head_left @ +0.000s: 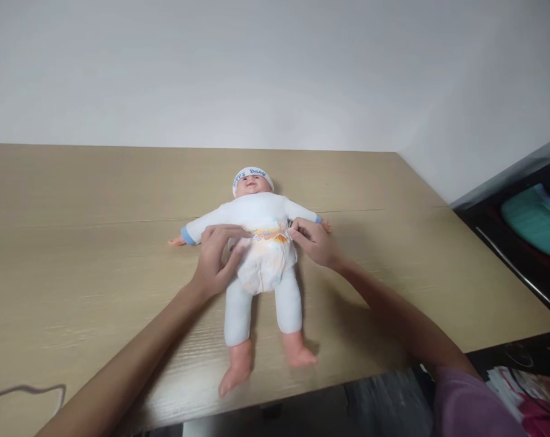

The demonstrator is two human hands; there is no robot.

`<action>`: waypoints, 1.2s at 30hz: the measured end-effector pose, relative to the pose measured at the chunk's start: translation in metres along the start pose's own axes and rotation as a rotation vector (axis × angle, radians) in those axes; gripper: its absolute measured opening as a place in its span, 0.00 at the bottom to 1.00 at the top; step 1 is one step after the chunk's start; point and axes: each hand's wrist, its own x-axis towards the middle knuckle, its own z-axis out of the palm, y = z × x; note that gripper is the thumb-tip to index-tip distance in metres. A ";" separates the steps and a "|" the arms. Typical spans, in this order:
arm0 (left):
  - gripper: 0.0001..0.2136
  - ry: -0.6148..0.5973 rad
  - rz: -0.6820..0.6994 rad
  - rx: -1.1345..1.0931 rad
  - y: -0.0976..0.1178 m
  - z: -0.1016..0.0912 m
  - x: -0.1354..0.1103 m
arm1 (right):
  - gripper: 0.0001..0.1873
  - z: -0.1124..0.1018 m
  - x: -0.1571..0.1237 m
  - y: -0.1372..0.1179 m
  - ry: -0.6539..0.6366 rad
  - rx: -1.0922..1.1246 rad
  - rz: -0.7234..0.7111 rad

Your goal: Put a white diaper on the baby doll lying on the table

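A baby doll (257, 212) in a white suit and a white cap lies on its back on a light wooden table (74, 243), head away from me. It wears a white diaper (266, 267) with an orange printed waistband. My left hand (218, 258) pinches the diaper's left side at the doll's hip, fingers curled around it. At the doll's other hip my right hand (315, 241) presses its fingertips together on the diaper's right edge.
A white wall rises behind the table. To the right stands a dark shelf (521, 267) holding a teal folded cloth (536, 221). A thin cable (24, 391) lies near the table's front left. Papers or fabric (525, 394) show at the bottom right.
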 end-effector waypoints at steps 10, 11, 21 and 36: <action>0.19 -0.333 0.060 0.328 0.044 0.042 0.057 | 0.27 -0.013 0.007 0.022 -0.056 0.355 0.133; 0.19 -0.327 0.053 0.344 0.043 0.044 0.056 | 0.27 -0.013 0.007 0.022 -0.064 0.353 0.133; 0.24 -0.321 0.012 0.339 0.041 0.047 0.054 | 0.17 0.020 0.012 0.001 -0.073 0.212 0.042; 0.30 -0.365 -0.079 0.134 0.037 0.037 0.056 | 0.29 0.010 -0.043 0.017 -0.141 -0.291 -0.428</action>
